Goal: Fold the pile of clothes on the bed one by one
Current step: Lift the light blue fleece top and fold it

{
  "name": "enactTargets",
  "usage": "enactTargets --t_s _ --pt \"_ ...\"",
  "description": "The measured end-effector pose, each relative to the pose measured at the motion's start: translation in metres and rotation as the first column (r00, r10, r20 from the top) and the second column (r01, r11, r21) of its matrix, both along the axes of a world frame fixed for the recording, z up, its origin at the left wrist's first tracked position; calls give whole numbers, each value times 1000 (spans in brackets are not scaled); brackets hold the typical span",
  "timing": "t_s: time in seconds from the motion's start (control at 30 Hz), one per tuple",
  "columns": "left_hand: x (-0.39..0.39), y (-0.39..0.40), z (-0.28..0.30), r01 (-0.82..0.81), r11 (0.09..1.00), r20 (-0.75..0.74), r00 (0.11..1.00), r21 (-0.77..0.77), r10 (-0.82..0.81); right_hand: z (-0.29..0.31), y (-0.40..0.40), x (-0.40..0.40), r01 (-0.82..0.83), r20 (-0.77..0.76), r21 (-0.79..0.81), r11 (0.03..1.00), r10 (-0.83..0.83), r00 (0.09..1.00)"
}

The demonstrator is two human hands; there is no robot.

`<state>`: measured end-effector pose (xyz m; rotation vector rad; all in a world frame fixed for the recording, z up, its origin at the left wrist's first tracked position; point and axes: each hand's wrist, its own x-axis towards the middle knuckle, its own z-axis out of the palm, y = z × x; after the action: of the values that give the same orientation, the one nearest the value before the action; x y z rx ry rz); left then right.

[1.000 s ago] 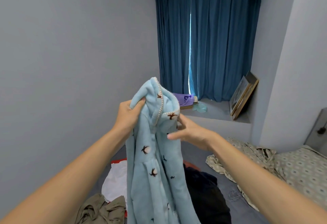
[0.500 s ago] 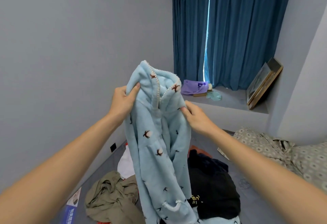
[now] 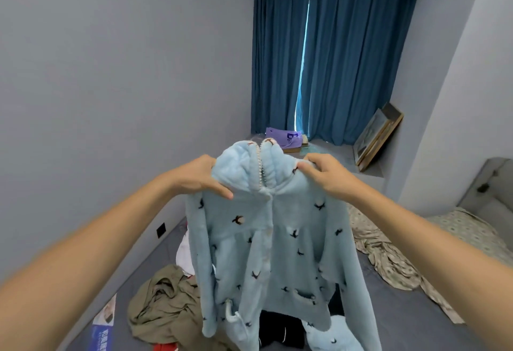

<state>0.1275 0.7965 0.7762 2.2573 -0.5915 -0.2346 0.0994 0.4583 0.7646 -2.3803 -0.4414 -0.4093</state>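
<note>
Fleece jacket (image 3: 266, 242), pale blue with small dark bird motifs, hangs in the air over the bed (image 3: 394, 320), front toward the camera; long axis vertical, collar up, hem down near the clothes pile; pearl-trimmed collar stands above the fingers, body and both sleeves drop below them. Left hand (image 3: 198, 177) grips the left shoulder just beside the collar, fingers curled behind the fabric, thumb lying across the front; right hand (image 3: 326, 174) pinches the right shoulder, thumb in front, fingers behind. Below the left fingers, on the grey sheet: a printed leaflet (image 3: 104, 325), an olive garment (image 3: 163, 306), a white garment (image 3: 184, 253), a bit of red cloth (image 3: 163, 347); directly under the hem, a black garment (image 3: 277, 331); below the right fingers, a patterned beige blanket (image 3: 388, 262). Room: grey walls; beyond the fingers, dark blue curtains (image 3: 333, 53), a purple bag (image 3: 283, 138) on the sill, a framed picture (image 3: 377, 137) leaning at right.
</note>
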Motion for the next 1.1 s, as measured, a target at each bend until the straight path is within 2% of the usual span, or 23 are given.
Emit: enactTargets --t_s 0.1,0.3,0.37,0.43,0.57,0.7,0.77,0.93,1.03,1.1 --pt "1 32 -7 -52 998 61 997 28 50 7 23 -27 17 10 -95 995 -16 1000" --pt "-5 50 -54 -109 986 203 970 -127 133 9 38 -63 79 -117 -248 966 -111 987" --pt "-11 48 -70 -103 984 227 964 -144 135 2 40 -78 119 -160 -306 944 -175 972" --pt "-17 47 -84 -127 976 188 969 -175 160 -7 40 -93 153 -138 -345 926 -211 968" --pt "-44 45 -97 -168 939 27 982 -301 185 -28 37 -122 180 -116 -303 936 -224 968" --pt "-72 46 -103 -210 918 37 971 -336 235 -41 35 -143 125 -165 -210 970 -161 973" --pt "-81 53 -109 -226 929 78 963 -294 259 -44 34 -153 92 -178 -181 979 -125 976" --pt "-118 53 -116 -302 952 284 910 -47 303 -55 32 -179 113 -112 -163 980 -133 985" --pt "-134 58 -118 -376 926 235 898 -30 372 -55 33 -191 127 -56 -153 980 -136 989" --pt "-141 60 -116 -354 930 150 919 -97 365 -53 33 -198 127 -17 -133 983 -130 991"
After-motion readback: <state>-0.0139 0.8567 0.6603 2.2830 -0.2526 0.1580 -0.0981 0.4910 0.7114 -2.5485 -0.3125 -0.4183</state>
